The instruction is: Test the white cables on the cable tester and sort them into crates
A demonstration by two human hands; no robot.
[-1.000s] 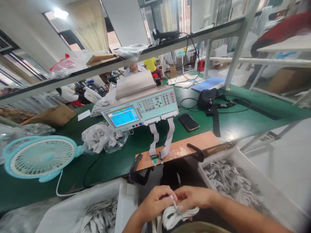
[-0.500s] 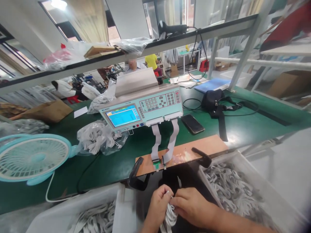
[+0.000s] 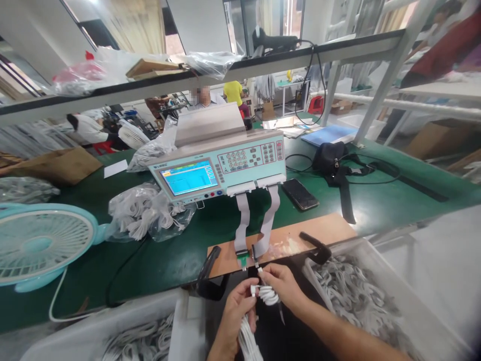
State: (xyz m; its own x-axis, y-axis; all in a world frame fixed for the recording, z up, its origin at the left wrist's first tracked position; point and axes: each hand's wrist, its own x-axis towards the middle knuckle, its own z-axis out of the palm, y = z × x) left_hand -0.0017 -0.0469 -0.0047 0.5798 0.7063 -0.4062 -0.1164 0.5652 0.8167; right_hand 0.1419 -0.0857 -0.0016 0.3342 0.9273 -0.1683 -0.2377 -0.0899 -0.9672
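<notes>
My left hand [image 3: 240, 306] is closed round a bundled white cable [image 3: 248, 338], with one white plug [image 3: 253, 290] sticking up past the fingertips. My right hand [image 3: 281, 283] pinches the white connector [image 3: 260, 271] at another cable end, just below the right-hand metal plug at the board's front edge. I cannot tell whether the two touch. White coils [image 3: 268, 296] hang between both hands. Two grey ribbon cables [image 3: 267, 223] run from the tester [image 3: 221, 165], its blue screen lit, down to a small green circuit board [image 3: 243, 260] on the copper-coloured board [image 3: 300, 241].
Black clamps [image 3: 315, 245] hold the board to the green table [image 3: 394, 200]. White bins of cables stand at left [image 3: 90, 321] and right [image 3: 383, 250]. A light-blue fan [image 3: 45, 245], bagged cables [image 3: 139, 213], a phone [image 3: 300, 194] and a black pouch [image 3: 330, 160] lie on the table.
My hands have moved apart, the right one rising toward the plugs at the board's edge with a cable end. The coil that was bunched between them now stretches across. The view has shifted slightly.
</notes>
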